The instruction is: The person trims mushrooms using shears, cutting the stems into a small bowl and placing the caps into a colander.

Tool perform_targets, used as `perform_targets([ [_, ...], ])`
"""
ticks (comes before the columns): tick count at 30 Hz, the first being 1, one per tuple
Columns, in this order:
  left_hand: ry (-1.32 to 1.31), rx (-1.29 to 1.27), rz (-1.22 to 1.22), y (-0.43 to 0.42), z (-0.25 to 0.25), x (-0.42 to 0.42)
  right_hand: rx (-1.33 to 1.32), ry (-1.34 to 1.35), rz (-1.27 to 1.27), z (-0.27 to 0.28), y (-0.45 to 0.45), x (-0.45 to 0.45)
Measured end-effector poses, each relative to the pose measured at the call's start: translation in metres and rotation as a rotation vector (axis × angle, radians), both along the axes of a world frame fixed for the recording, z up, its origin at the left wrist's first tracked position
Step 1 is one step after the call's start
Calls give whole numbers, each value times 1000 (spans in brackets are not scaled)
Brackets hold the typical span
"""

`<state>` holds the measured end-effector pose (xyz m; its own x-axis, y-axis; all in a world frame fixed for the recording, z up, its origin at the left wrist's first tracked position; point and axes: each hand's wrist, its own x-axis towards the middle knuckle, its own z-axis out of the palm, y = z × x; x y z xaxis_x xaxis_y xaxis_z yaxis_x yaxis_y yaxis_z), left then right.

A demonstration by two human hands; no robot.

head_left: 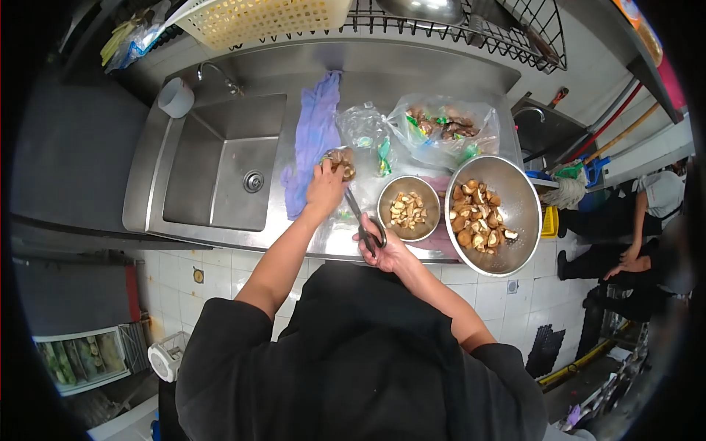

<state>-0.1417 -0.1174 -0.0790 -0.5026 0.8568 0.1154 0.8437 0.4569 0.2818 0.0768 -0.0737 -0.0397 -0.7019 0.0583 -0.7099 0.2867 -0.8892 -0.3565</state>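
Observation:
In the head view my left hand [327, 189] reaches over a small clump of brown mushrooms [343, 160], its fingers curled onto them. My right hand [387, 253] is closed round the handles of dark scissors [358, 209], whose blades point up and left, toward the mushrooms. Right of the scissors stands a small steel bowl [435, 226] with cut mushroom pieces [407, 210] in it. A large perforated steel colander [523, 198] farther right holds many mushrooms [476, 217]. Behind them lies a clear plastic bag [482, 151] of mushrooms with green print.
A purple cloth [315, 121] lies between the sink [187, 169] and my left hand. A crumpled clear bag [360, 125] is behind the mushrooms. White cup [176, 98] stands by the faucet [220, 73]. A wire rack [500, 33] hangs above. Another person [625, 228] is at the right.

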Motion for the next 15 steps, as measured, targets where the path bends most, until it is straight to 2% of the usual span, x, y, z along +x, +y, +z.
perform_targets([
  [2, -1, -3, -28, 1, -5, -8, 121, -12, 3, 8, -5, 2],
  [4, -479, 363, 103, 2, -6, -17, 126, -15, -22, 17, -6, 9],
  [5, -481, 356, 93, 0, -7, -20, 196, 23, 3, 20, -5, 17],
  [7, -1081, 709, 83, -10, 16, -21, 375, 37, 120, 26, -2, 36],
  [8, -1084, 699, 81, -15, 27, -21, 369, 34, 113, 19, -6, 44],
  [9, -1340, 685, 2, -19, 37, -20, 820, 73, 59, 7, -15, 54],
  [10, -1599, 659, -83, -20, 45, -15, 1272, 105, 1, 21, -19, 56],
  [11, -1599, 626, -154, -18, 51, -4, 1274, -76, 139, 42, -18, 69],
  [13, -1653, 567, -227, -13, 65, 23, 1303, -203, 196, 71, -14, 73],
  [14, -1693, 525, -286, -10, 68, 34, 1327, -310, 271, 75, -14, 78],
  [15, -1691, 495, -285, -6, 68, 42, 1424, -291, 272, 67, -13, 86],
])
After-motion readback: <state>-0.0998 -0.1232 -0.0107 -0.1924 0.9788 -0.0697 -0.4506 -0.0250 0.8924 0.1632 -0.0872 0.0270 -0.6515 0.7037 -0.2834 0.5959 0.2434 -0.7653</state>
